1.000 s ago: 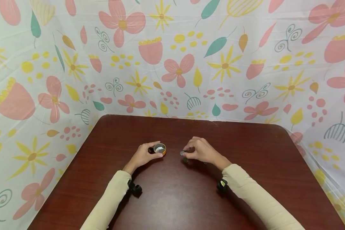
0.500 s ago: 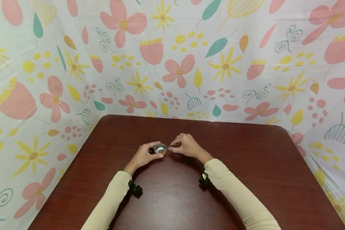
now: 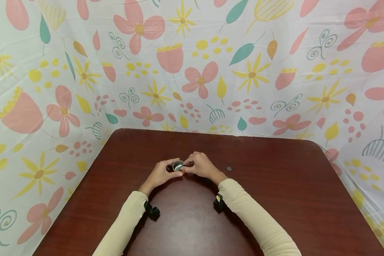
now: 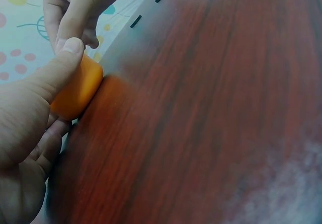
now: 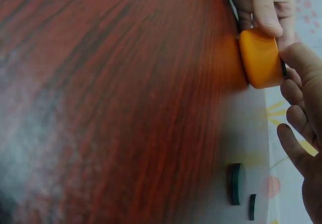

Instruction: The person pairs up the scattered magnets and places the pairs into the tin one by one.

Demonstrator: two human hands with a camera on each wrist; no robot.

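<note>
In the head view, my left hand (image 3: 158, 175) holds a small round tin (image 3: 178, 165) on the table, thumb on the near side and fingers behind. Its wall is orange and its inside silvery. The left wrist view shows my thumb (image 4: 69, 53) along the orange tin wall (image 4: 83, 94). My right hand (image 3: 203, 167) is at the tin's right rim, thumb and fingertips over the opening. It pinches a small dark disc, mostly hidden; a dark edge (image 5: 284, 69) shows by the thumb in the right wrist view.
A dark grey disc (image 3: 228, 169) lies on the brown table (image 3: 275, 192), to the right of my right hand. The right wrist view shows two thick dark discs, one nearer (image 5: 238, 183). A flower-print cloth (image 3: 198, 78) hangs behind the table.
My right hand has moved left with the disc, from the middle of the table to the tin's opening. The disc on the right is now uncovered. My left hand stays put.
</note>
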